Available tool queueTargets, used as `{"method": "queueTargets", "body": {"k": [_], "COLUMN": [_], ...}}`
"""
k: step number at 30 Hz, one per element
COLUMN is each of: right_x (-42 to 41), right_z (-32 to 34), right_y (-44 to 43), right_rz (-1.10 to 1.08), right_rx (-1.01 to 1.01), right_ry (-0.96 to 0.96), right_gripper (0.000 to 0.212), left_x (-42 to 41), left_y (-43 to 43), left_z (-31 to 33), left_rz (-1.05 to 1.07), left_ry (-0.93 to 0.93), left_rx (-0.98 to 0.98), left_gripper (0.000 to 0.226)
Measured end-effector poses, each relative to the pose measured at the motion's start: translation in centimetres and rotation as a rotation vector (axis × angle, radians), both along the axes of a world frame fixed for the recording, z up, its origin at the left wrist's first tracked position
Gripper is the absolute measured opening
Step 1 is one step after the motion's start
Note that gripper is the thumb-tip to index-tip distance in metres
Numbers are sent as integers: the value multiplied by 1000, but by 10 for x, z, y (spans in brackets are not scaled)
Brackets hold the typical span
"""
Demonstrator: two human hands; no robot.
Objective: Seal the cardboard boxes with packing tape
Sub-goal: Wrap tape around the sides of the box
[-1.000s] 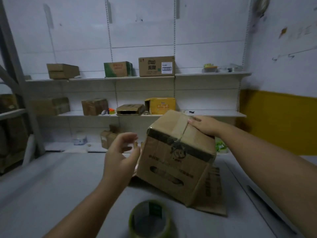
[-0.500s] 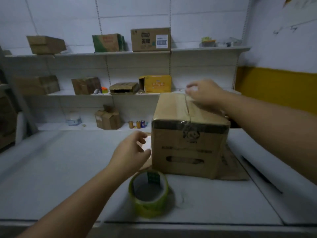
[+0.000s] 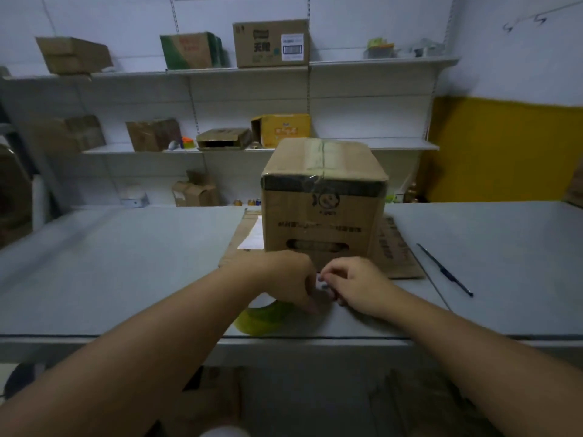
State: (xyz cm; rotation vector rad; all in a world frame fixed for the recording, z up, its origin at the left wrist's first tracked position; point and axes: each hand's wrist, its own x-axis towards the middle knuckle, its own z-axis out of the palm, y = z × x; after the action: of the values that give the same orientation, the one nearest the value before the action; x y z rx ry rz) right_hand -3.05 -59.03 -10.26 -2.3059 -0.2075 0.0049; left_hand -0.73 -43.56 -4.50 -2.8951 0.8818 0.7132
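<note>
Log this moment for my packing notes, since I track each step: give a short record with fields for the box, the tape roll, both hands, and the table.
box: cardboard box upright on flattened cardboard, top seam already taped
tape roll: yellow-green tape roll near the table's front edge, partly hidden by the left hand
left hand: left hand gripping the roll
right hand: right hand pinching at the roll beside the left hand
table: grey table; pen lies right of the box

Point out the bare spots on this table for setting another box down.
Table is bare left of the flattened cardboard, and right beyond the pen. Crowded in the middle: box, tape roll, both hands.
</note>
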Motion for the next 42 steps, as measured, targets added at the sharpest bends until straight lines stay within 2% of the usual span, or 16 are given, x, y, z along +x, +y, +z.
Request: {"method": "queueTargets", "body": {"k": [3, 9, 11, 13, 15, 17, 19, 21, 24, 29, 33, 36, 37, 40, 42], "right_x": [-1, -4, -4, -5, -10, -17, -27, -33, -33, -31, -37, -39, -39, -40, -39], "right_z": [-11, -10, -8, -6, -4, -2, 1, 6, 19, 54, 77, 87, 91, 104, 113], "right_y": [-5, -8, -9, -9, -9, -8, -1, 6, 9, 5, 5, 0, -2, -4, -4], "right_rz": [-48, -120, -135, -127, -42, 165, 360, 455, 399, 330, 349, 391, 401, 450, 454], "right_rx": [109, 386, 451, 593, 732, 778, 786, 785, 721, 324, 32, -130, -170, -217, -274], "right_ry": [-32, 20, 13, 15, 67, 98, 115, 133, 216, 35, -77, -84, -74, -21, -3], "right_gripper": [19, 24, 23, 29, 66, 97, 94, 84, 66, 27, 36, 34, 34, 33, 33], "left_x": [8, 4, -5, -16, -26, -34, -44, -51, -55, -58, -55, -48, -44, -35, -31], "left_y": [-8, -19, -18, -10, 1, 10, 13, 13, 15, 26, 30, 36, 40, 44, 40], "left_z": [2, 1, 9, 26, 39, 41, 33, 24, 21, 14, 5, 0, 2, 14, 26], "left_rz": [33, 48, 50, 140, 263, 342, 417, 502, 543, 593, 596, 525, 496, 343, 186], "left_ry": [59, -15, -24, 11, 42, 82, 97, 74, 55, 3, 59, -184, -195, 156, 189], "left_rx": [-67, -120, -229, -515, -910, -1217, -1436, -1566, -1608, -1612, -1585, -1365, -1321, -1340, -1262], "left_gripper": [28, 27, 21, 16, 16, 19, 22, 29, 37, 36, 35, 41, 42, 38, 40]}}
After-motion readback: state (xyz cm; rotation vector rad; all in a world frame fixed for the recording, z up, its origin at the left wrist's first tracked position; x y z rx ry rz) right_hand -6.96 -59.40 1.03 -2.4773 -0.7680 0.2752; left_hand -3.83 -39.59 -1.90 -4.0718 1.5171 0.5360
